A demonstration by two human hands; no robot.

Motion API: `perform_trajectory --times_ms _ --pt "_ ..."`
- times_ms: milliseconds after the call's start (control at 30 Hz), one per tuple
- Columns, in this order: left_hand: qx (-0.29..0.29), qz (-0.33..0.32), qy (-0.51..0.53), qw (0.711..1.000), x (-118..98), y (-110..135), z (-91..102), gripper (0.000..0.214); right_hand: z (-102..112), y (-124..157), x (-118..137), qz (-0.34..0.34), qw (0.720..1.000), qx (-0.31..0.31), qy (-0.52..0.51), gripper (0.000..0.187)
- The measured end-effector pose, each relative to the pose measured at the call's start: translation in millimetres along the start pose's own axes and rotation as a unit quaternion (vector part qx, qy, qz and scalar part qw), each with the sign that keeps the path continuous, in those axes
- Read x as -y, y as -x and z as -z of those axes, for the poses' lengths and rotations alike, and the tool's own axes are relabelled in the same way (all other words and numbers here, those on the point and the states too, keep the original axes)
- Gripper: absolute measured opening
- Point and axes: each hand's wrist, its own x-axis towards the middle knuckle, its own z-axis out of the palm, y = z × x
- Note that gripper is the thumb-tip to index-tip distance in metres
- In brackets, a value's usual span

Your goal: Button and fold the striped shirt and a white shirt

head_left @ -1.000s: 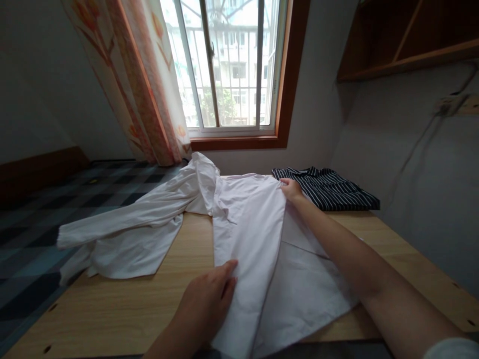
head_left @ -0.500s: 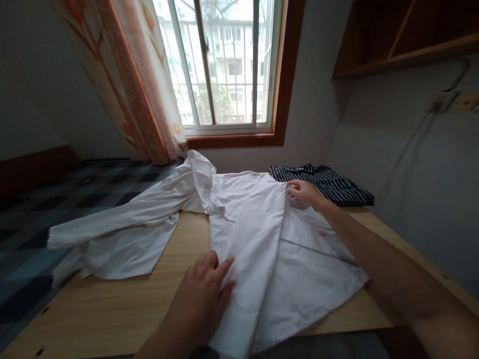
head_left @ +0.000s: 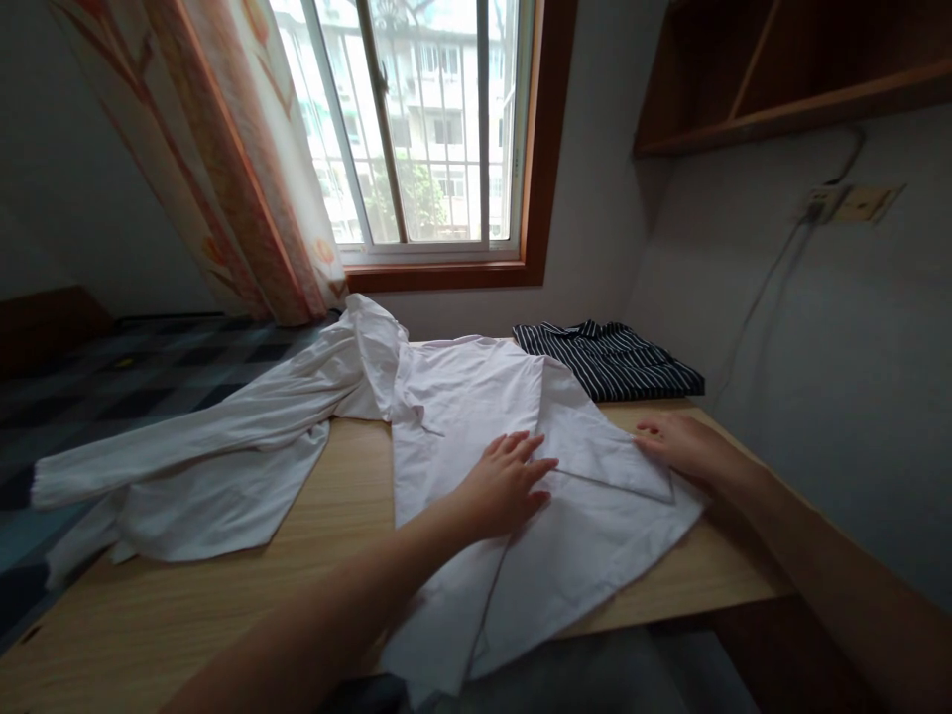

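Observation:
A white long-sleeved shirt lies on the wooden table top, its right side folded over in a flap with a sleeve across it. My left hand rests on the middle of this shirt, fingers spread across the fold's edge. At the shirt's right side is my right hand, its curled fingers closed at the upper edge of the sleeve. To the left, a second white garment lies loosely spread, its sleeve reaching toward the bed. A black-and-white striped shirt, folded flat, lies beyond my right hand.
The pale wooden table holds the clothes. A bed with a dark checked cover adjoins on the left. A flowered curtain hangs beside the barred window. Wall sockets with a cord and a shelf are at right.
My left hand has moved up and right onto the middle of the white shirt. My right hand has come down and right from the shirt's upper edge. The view has turned slightly right.

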Motion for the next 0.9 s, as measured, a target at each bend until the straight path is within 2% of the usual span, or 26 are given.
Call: perform_trajectory --times_ms 133,200,300,400,467,533,567,633,700,733,800,833,900 --pt "-0.019 -0.010 0.028 0.999 11 -22 -22.5 0.049 -4 10 0 -0.013 1.000 -0.005 -0.022 0.032" --pt "-0.043 -0.003 0.045 0.998 15 -24 -33.7 0.046 -3 13 4 -0.020 0.999 -0.014 -0.025 0.030" --pt "-0.059 -0.001 0.059 0.996 19 -23 -44.8 0.043 3 18 12 -0.016 0.997 -0.063 -0.046 0.028" --pt "-0.058 0.006 0.060 0.997 22 -22 -47.3 0.045 14 25 24 0.003 0.986 -0.112 -0.125 0.030" --pt "-0.054 0.015 0.064 0.996 22 -22 -46.3 0.048 21 30 38 0.013 0.969 -0.107 -0.221 0.032" --pt "-0.061 0.023 0.077 0.995 21 -23 -44.9 0.059 25 33 55 0.011 0.928 -0.064 -0.366 0.034" --pt "-0.069 0.026 0.085 0.994 20 -24 -44.5 0.068 25 34 64 0.000 0.893 -0.038 -0.449 0.035" --pt "-0.100 0.028 0.098 0.990 17 -25 -44.7 0.090 23 34 83 -0.037 0.802 0.000 -0.597 0.037" --pt "-0.137 0.036 0.106 0.984 14 -26 -46.8 0.108 17 33 103 -0.069 0.719 0.018 -0.691 0.037" --pt "-0.150 0.041 0.109 0.982 13 -26 -48.5 0.114 13 33 112 -0.079 0.689 0.026 -0.720 0.038" --pt "-0.161 0.047 0.117 0.979 14 -27 -52.1 0.117 4 33 127 -0.085 0.657 0.048 -0.747 0.038" --pt "-0.161 0.048 0.124 0.978 15 -28 -53.4 0.113 0 33 133 -0.083 0.653 0.062 -0.750 0.038" --pt "-0.160 0.047 0.146 0.975 17 -29 -53.8 0.096 -8 34 139 -0.069 0.663 0.083 -0.741 0.038"
